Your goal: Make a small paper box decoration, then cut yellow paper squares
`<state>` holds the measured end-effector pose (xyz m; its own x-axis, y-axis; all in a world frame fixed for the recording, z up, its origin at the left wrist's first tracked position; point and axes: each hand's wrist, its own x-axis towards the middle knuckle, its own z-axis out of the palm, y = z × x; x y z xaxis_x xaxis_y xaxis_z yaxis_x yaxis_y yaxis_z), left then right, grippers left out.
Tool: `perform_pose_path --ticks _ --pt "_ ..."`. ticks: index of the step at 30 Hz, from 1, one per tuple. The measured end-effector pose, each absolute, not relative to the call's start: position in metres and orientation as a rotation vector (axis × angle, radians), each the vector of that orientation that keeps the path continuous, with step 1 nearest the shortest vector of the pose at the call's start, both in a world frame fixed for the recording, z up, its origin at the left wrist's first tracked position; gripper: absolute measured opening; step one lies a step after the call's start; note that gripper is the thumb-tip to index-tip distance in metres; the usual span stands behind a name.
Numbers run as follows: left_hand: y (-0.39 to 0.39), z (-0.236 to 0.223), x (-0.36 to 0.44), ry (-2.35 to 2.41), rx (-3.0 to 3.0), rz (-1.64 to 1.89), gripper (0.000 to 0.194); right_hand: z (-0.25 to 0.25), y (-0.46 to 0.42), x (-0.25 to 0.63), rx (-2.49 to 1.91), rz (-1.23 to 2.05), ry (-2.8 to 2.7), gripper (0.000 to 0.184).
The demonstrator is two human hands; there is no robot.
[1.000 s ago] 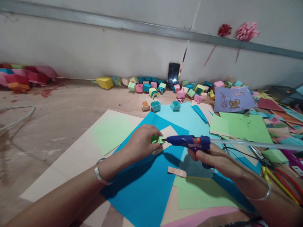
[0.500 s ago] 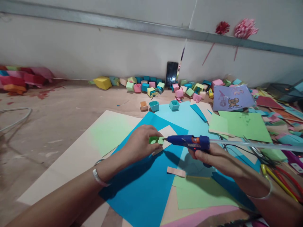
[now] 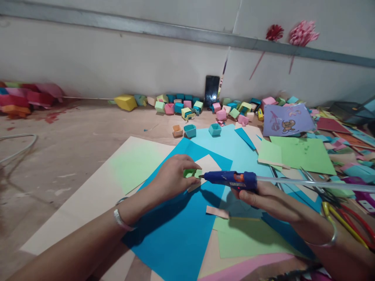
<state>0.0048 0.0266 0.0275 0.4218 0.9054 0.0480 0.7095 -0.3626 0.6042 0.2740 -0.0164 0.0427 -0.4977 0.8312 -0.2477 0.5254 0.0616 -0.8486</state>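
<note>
Between the thumb and fingers of my left hand [image 3: 176, 173] is a small green paper box [image 3: 191, 173], partly hidden by the fingers. My right hand [image 3: 260, 195] is wrapped round the grip of a blue hot glue gun [image 3: 228, 178], with a long clear glue stick [image 3: 295, 180] running out of its back. The nozzle points left and meets the right side of the green box, or comes very close to it. Beneath the box lie a cream paper piece [image 3: 208, 159] and a blue paper sheet [image 3: 172, 234].
Two teal paper boxes [image 3: 215, 130] and an orange one [image 3: 177, 131] stand ahead of my hands. Many folded boxes line the wall, beside an upright phone [image 3: 211, 90]. Scissors [image 3: 345, 222] and loose paper lie at right. A white cable [image 3: 19, 136] curves at left.
The glue gun's nozzle has moved slightly down and left along the green box's edge. My left hand holds the box in nearly the same place.
</note>
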Motion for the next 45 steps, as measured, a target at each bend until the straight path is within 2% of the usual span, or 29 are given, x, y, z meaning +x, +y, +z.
perform_pose_path --ticks 9,13,17,19,22,27,32,35,37,40,42,45 --pt "0.029 0.024 0.003 1.373 2.182 0.519 0.018 0.053 -0.016 0.278 -1.269 1.338 -2.183 0.047" --pt "0.032 0.023 0.001 1.368 2.182 0.468 0.019 0.066 -0.004 0.314 -1.412 0.935 -2.082 0.038" --pt "0.039 0.016 -0.004 1.334 2.179 0.48 0.029 0.074 0.029 0.382 -1.772 0.17 -2.0 0.032" --pt "0.042 0.012 -0.007 1.327 2.172 0.49 0.033 0.067 0.046 0.419 -1.96 -0.071 -2.017 0.033" --pt "0.044 0.009 -0.009 1.34 2.144 0.49 0.033 0.044 0.062 0.463 -2.239 -0.182 -1.96 0.037" --pt "0.039 0.019 -0.007 1.371 2.093 0.428 0.029 0.019 0.065 0.483 -2.279 -0.149 -2.036 0.027" --pt "0.038 0.022 -0.006 1.397 1.982 0.509 0.025 0.046 0.056 0.428 -2.085 -0.163 -2.175 0.036" --pt "0.038 0.023 -0.005 1.419 1.803 0.707 0.03 0.058 0.039 0.345 -1.473 0.159 -2.305 0.033" --pt "0.036 0.026 -0.003 1.378 1.612 0.877 0.035 0.05 0.026 0.282 -1.12 0.126 -2.306 0.03" --pt "0.031 0.034 0.001 1.226 1.339 1.079 0.036 0.022 0.018 0.208 -0.803 -0.075 -2.264 0.045" --pt "0.027 0.037 0.003 1.153 1.246 1.161 0.034 0.005 0.023 0.181 -0.768 -0.069 -2.205 0.058" --pt "0.024 0.039 0.005 1.13 1.219 1.205 0.032 -0.005 0.037 0.165 -0.724 -0.006 -2.183 0.056"
